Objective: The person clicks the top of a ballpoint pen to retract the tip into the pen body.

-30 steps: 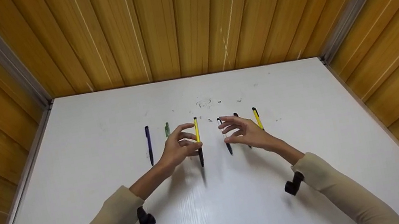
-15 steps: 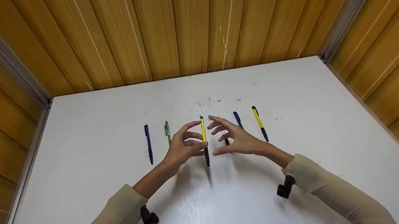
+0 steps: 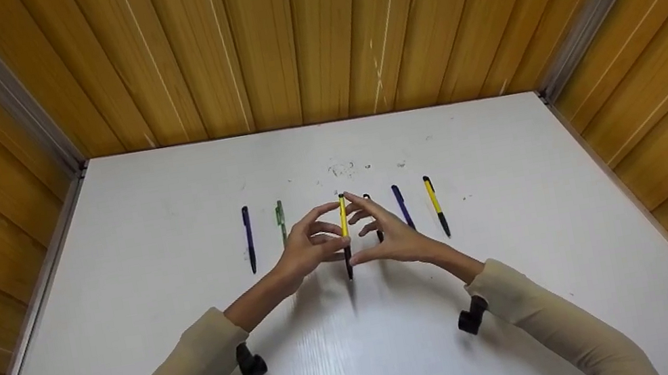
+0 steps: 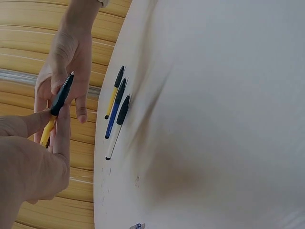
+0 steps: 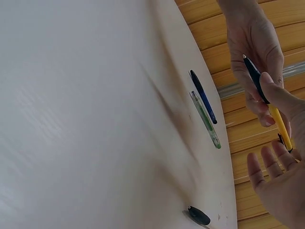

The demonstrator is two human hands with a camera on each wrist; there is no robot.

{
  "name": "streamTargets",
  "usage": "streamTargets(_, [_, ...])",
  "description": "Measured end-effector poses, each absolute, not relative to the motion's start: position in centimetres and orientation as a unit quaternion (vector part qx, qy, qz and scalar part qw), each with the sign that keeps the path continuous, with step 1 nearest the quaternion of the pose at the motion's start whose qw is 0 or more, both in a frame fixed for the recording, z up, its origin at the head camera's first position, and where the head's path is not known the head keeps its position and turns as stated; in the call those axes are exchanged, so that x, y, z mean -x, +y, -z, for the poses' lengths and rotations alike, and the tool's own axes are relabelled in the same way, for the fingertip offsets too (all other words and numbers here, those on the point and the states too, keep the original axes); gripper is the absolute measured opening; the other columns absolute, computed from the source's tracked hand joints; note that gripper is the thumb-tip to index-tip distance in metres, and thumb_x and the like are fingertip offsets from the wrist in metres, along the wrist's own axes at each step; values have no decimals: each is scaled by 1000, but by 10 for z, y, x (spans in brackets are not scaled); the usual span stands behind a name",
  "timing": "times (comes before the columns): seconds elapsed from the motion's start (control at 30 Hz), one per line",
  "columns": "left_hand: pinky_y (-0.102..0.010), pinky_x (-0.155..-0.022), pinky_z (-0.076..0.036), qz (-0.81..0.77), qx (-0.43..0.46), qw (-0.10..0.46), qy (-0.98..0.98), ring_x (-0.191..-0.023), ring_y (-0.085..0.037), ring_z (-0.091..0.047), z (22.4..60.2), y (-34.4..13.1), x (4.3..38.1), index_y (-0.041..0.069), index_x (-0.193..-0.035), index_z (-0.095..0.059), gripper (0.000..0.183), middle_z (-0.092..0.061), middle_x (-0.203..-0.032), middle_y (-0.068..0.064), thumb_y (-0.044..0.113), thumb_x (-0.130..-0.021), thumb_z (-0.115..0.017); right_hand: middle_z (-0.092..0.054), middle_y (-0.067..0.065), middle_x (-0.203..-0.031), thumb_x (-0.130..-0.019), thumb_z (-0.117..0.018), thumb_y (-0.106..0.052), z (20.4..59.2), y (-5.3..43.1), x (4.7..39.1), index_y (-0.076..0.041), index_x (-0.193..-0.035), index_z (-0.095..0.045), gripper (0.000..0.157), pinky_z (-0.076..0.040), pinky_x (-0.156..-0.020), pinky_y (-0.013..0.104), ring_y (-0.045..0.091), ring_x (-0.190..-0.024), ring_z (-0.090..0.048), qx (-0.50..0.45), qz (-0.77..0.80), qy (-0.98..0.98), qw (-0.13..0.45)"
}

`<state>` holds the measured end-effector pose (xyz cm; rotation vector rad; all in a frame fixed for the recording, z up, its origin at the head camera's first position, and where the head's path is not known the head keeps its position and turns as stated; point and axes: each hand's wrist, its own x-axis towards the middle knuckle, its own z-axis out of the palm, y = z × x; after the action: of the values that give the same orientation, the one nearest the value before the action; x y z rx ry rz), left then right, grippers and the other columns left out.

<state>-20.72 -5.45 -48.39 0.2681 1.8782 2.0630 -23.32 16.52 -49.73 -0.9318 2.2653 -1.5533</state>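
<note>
A yellow pen with a black grip (image 3: pixel 343 217) stands lifted over the table, black end toward the person. My left hand (image 3: pixel 307 247) pinches it about its middle between thumb and fingers, clearest in the left wrist view. From the other side my right hand (image 3: pixel 396 235) meets the pen, fingers spread and loosely bent. In the right wrist view its thumb (image 5: pixel 274 88) lies at the black grip of the pen (image 5: pixel 279 121), and its index fingertip is near the clicker end. A white pen (image 4: pixel 117 129) lies below the right hand, mostly hidden by it in the head view.
On the white table (image 3: pixel 172 202), a purple pen (image 3: pixel 248 237) and a clear green pen (image 3: pixel 280 216) lie left of the hands. To the right lie a blue pen (image 3: pixel 400 202) and another yellow pen (image 3: pixel 435 204). Wood-patterned walls (image 3: pixel 294 36) border the table.
My left hand has carried the yellow pen slightly right. My right hand has moved left from above the white pen, and its thumb and index finger now meet the held pen.
</note>
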Motion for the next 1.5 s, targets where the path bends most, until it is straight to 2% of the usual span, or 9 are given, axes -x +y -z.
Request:
streamTargets(0.13, [-43,-87,-66,-727,-105,172,656,-89,-14,-72,485,-56,209,10,-153,-45,65,-69,-101,-6,-5,-93,-68,-45,17,-147,-78,-90,-16,497,166,235,-8,-163,-20,111,-55,-104,46,37,-131,-51,324,518,783,114])
streamTargets(0.3, [-42,-87,-66,-725,-103,173,658,-89,-14,-74,485,-59,210,9,-152,-45,65,-71,-97,-4,-5,-93,-67,-46,18,-147,-78,-91,-18,496,165,237,-10,-163,-22,110,-55,-103,47,35,-130,-52,331,513,783,113])
streamTargets(0.57, [-48,-90,-64,-724,-99,172,661,-90,-15,-73,486,-61,210,10,-152,-44,66,-68,-97,-4,-5,-92,-68,-47,16,-144,-77,-91,-13,496,162,237,-12,-163,-23,109,-54,-102,45,32,-128,-52,331,517,781,117])
streamTargets(0.87, [-45,-86,-65,-728,-103,168,657,-89,-16,-73,488,-61,205,9,-152,-44,66,-68,-96,-5,-6,-92,-69,-48,15,-143,-78,-90,-13,498,162,233,-8,-163,-22,110,-55,-103,45,33,-128,-52,332,513,782,121])
streamTargets(1.13, [-45,-86,-66,-724,-105,161,663,-89,-17,-73,486,-62,206,11,-152,-45,67,-68,-99,-7,-5,-92,-70,-53,18,-131,-75,-91,-7,496,159,237,-3,-163,-18,114,-55,-96,48,36,-121,-54,340,512,782,101])
streamTargets(1.33, [-46,-86,-66,-722,-110,164,663,-90,-17,-73,487,-62,207,10,-152,-45,66,-67,-99,-6,-4,-92,-69,-56,15,-121,-75,-92,-13,493,158,239,-3,-163,-17,116,-55,-91,34,26,-115,-55,348,487,795,96])
streamTargets(1.5, [-46,-86,-66,-732,-102,160,654,-88,-16,-73,487,-61,208,11,-151,-46,65,-67,-96,-4,-5,-91,-69,-57,13,-118,-74,-93,-17,491,158,240,-6,-163,-20,115,-53,-83,27,25,-110,-56,354,479,798,92])
